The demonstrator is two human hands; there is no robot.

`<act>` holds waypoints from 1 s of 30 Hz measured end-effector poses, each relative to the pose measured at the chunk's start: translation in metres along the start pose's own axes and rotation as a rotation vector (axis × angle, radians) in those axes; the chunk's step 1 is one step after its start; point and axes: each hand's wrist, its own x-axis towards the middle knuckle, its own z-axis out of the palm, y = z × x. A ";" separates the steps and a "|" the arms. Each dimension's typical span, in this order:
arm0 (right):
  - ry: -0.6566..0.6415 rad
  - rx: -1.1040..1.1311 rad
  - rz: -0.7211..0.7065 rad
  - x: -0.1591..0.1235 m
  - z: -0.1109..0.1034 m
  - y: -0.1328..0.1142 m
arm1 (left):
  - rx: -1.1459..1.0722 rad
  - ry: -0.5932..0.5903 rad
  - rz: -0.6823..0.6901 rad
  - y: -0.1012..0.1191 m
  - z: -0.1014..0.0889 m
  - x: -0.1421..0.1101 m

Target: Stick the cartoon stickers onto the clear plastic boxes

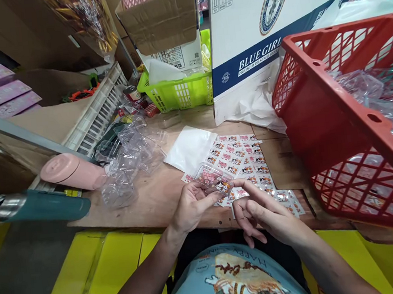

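Note:
My left hand [189, 207] is closed around a small clear plastic box [207, 173], with pink lettering and a cat picture on its face. It is held tilted above several sheets of cat stickers [258, 171] on the wooden table. My right hand [257, 208] has its index finger stretched out to the box's right end, at the cat picture. The other fingers of that hand are apart and loosely bent, with nothing visible in them. A blank white sheet [190, 148] lies just beyond the box.
Several loose clear plastic boxes [119, 185] lie to the left, by a pink cup [71, 172] and a teal bottle [48, 205]. A red basket [337, 118] of clear packaging stands right. Behind are a green basket [177, 93] and a white carton [241, 34].

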 end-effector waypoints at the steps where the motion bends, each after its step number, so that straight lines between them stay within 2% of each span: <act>1: 0.002 0.001 0.006 0.001 0.000 0.001 | -0.001 -0.007 0.002 0.000 0.000 0.000; 13: 0.063 -0.023 0.040 0.004 0.003 0.003 | 0.018 0.013 0.010 -0.001 -0.004 0.001; 20: 0.056 0.038 -0.004 0.005 0.008 0.002 | 0.018 0.001 0.018 -0.004 -0.005 0.003; 30: 0.098 -0.018 0.038 0.011 0.009 0.002 | 0.025 0.007 0.030 -0.005 -0.006 0.004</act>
